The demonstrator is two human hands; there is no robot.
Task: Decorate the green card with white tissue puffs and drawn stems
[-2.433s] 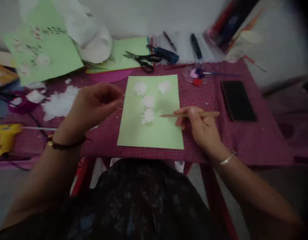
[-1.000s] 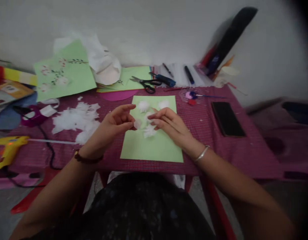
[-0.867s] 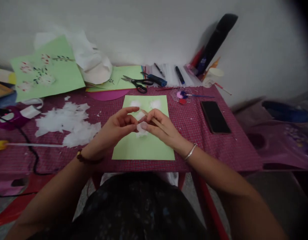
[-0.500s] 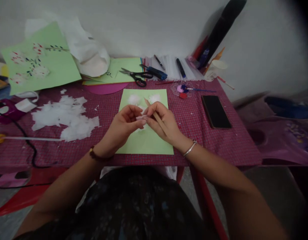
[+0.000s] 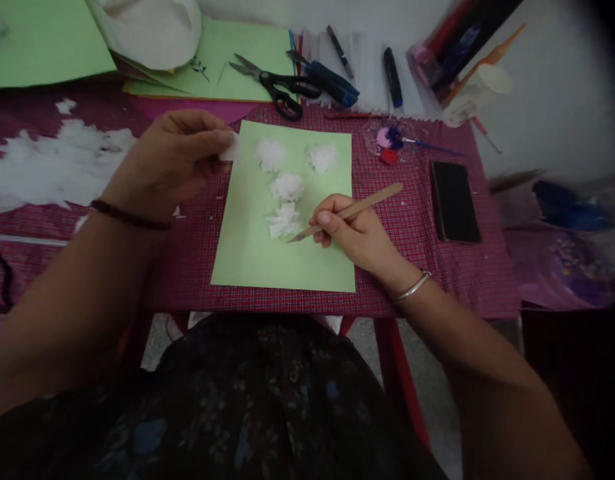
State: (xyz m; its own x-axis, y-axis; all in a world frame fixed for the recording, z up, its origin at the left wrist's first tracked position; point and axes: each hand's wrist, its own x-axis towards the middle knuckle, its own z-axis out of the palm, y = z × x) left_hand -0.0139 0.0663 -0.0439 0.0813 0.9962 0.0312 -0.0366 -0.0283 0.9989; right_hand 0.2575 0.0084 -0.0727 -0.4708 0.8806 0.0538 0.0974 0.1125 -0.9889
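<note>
A pale green sheet [image 5: 257,260] lies on the checked cloth with several white tissue flowers [image 5: 287,187] on it. My right hand [image 5: 350,230] is closed round a wooden stick [image 5: 374,200]; its pointed tip is beside the lowest flower [image 5: 284,221]. Over the sheet's upper left edge, my left hand [image 5: 180,150] pinches a small white tissue piece [image 5: 230,148] between thumb and fingers. White tissue pieces [image 5: 52,163] lie in a heap to the left, partly behind my left hand and wrist.
Black scissors [image 5: 274,83], a blue-handled tool [image 5: 332,81] and pens [image 5: 392,77] lie along the back. Paint blobs [image 5: 388,156] with a brush [image 5: 432,146] are at the right, near a black phone-like object [image 5: 454,201]. A paper cup [image 5: 487,83] stands at the back right.
My hands have moved apart, the left one to the upper left with a tissue piece. The stick now points down at the lowest flower. The view has shifted closer to the table.
</note>
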